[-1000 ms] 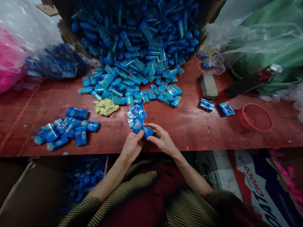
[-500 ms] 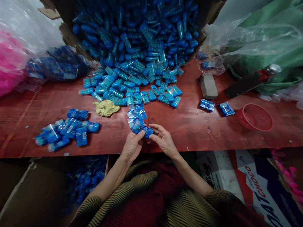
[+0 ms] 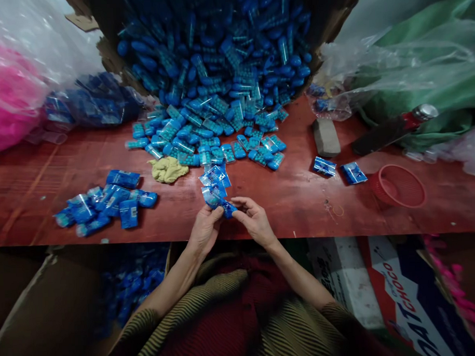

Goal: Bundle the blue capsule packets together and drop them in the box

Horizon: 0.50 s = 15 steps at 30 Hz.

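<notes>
My left hand is closed on a small candy container in a printed blue sleeve, thumb on top. At its other end, my right hand pinches the sleeve between thumb and fingers. Flat clear-and-blue printed sleeves lie on the red table just beyond my fingers. Farther back, a heap of clear containers with blue caps and small blue balls inside spills out of a cardboard box. Several containers in blue sleeves lie in a loose group at the left.
A crumpled yellow cloth lies left of the flat sleeves. To the right are two folded blue packs, a grey block, a red plastic basket and a dark bottle. Plastic bags flank both sides.
The container in my hands has turned, and its sleeve looks more tilted and twisted between my fingers. Both hands stay in nearly the same spot; the view has shifted slightly.
</notes>
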### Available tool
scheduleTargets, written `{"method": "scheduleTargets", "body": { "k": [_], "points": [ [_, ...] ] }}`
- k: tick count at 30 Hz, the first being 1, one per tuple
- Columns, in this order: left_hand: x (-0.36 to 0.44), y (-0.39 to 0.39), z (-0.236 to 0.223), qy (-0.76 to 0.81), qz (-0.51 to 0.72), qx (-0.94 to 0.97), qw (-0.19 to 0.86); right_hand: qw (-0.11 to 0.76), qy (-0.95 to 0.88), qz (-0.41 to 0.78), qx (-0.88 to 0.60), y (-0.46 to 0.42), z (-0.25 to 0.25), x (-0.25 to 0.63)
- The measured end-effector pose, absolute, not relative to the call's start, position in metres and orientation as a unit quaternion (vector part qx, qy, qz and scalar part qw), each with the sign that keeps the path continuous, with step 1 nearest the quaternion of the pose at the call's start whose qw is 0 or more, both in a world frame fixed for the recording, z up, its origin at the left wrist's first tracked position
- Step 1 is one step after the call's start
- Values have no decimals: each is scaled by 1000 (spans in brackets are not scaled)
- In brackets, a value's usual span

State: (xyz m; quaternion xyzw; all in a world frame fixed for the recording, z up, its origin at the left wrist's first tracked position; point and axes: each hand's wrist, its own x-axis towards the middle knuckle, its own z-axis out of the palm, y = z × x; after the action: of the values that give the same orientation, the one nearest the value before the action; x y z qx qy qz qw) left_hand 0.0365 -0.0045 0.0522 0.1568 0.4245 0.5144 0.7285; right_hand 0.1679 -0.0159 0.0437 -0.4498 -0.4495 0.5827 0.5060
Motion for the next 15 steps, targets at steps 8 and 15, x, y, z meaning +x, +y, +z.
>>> {"method": "scheduleTargets", "body": {
  "k": [8, 15],
  "points": [
    [2, -8, 55, 534, 589, 215, 568, 435, -527, 570, -456, -11, 33, 152],
    [-119, 11, 57, 710, 589, 374, 98, 391, -621, 509, -451, 7, 39, 145]
  ]
}}
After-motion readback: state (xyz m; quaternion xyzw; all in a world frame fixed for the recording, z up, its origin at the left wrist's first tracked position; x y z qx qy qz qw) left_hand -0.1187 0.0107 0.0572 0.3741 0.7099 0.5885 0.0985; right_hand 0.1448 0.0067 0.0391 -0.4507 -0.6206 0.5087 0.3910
